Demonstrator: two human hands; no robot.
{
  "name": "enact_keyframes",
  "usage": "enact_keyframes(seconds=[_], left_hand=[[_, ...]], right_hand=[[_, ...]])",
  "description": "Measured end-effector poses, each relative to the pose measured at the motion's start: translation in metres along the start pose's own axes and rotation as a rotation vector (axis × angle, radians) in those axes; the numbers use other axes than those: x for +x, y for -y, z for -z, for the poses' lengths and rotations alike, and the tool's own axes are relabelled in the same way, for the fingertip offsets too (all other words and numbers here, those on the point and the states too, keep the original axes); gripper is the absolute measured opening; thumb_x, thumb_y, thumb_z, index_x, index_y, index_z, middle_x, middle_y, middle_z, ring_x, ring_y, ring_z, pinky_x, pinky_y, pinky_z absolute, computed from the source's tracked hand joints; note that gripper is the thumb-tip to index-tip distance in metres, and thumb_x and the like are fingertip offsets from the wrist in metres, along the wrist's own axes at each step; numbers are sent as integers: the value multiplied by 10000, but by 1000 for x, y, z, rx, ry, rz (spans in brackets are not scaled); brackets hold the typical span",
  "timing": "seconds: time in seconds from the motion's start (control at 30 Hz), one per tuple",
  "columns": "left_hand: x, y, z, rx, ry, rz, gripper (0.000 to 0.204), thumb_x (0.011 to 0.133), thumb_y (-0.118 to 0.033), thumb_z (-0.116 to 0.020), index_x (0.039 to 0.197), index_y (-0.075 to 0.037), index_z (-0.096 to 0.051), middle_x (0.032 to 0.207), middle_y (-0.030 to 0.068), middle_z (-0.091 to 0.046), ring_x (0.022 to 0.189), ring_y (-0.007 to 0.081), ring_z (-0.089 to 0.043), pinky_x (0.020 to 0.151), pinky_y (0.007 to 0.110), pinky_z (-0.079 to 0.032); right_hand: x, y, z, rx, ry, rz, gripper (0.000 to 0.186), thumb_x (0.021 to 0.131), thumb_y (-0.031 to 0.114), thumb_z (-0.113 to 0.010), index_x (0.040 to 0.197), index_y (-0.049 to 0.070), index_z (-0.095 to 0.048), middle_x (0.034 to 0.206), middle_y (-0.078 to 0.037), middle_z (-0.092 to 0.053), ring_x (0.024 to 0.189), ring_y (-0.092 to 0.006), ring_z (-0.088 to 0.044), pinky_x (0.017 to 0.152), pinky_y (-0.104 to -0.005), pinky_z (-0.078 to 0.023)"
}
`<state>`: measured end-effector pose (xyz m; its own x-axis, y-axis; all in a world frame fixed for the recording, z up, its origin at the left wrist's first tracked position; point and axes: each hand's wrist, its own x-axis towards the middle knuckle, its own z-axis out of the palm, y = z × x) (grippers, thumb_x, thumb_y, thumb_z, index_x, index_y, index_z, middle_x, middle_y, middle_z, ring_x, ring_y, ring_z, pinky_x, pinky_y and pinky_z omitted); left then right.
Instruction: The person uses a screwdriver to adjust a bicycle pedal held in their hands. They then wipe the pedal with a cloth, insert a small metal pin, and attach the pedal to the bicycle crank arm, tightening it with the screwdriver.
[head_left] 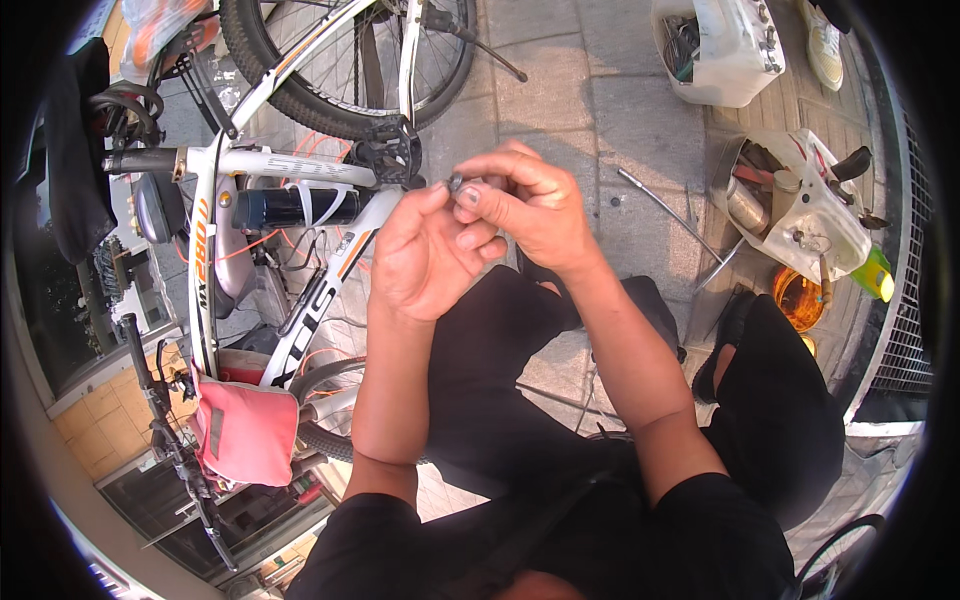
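A small dark metal part (456,183) sits between the fingertips of both my hands, in front of the bicycle; its exact kind is too small to make out. My right hand (540,205) pinches it between thumb and curled forefinger. From the other side the thumb of my left hand (420,260) presses close against it, palm turned up and fingers bent, partly hidden behind the right hand. Just left of my hands lies the white bicycle frame (345,262) with orange and black markings. Its black pedal (392,152) is beside my left fingertips.
A knobbly-tyred wheel (290,108) is at the top left, a black bottle (290,208) in the frame, a pink bag (245,432) lower left. To the right are a metal rod (665,208), a cut white tool container (840,228), an orange bowl (795,300) and another white container (735,60).
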<state>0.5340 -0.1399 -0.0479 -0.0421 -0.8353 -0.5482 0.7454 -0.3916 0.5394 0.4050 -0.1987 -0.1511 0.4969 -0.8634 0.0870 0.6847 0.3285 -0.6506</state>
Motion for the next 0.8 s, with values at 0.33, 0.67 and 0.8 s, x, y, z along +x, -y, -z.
enact_keyframes(seconds=[0.33,0.67,0.8], left_hand=[[6,-4,2,15,-16,23,303,1089,-324,-534,1208,-67,-641,1081,10,-644,828,136,-584,815,366,-487],[1,-24,32,397,-434,-302,345,1038,-271,-702,1297,-65,-606,1110,47,-672,874,180,-611,817,386,-507],[5,-42,49,1563,-848,-698,730,867,-183,-857,1491,-46,-505,1432,171,-570,1276,331,-547,1092,503,-444]], right_hand=[[13,5,-6,-8,-41,-159,167,974,28,-776,1126,-32,-741,960,-33,-657,837,-87,-692,734,-249,-586],[48,-24,-5,-142,-187,-130,135,933,59,-793,1045,7,-738,825,65,-588,733,-30,-558,647,-211,-465],[62,-48,-5,-567,-178,65,227,860,141,-854,1040,40,-759,854,20,-605,667,-71,-524,636,-257,-465]])
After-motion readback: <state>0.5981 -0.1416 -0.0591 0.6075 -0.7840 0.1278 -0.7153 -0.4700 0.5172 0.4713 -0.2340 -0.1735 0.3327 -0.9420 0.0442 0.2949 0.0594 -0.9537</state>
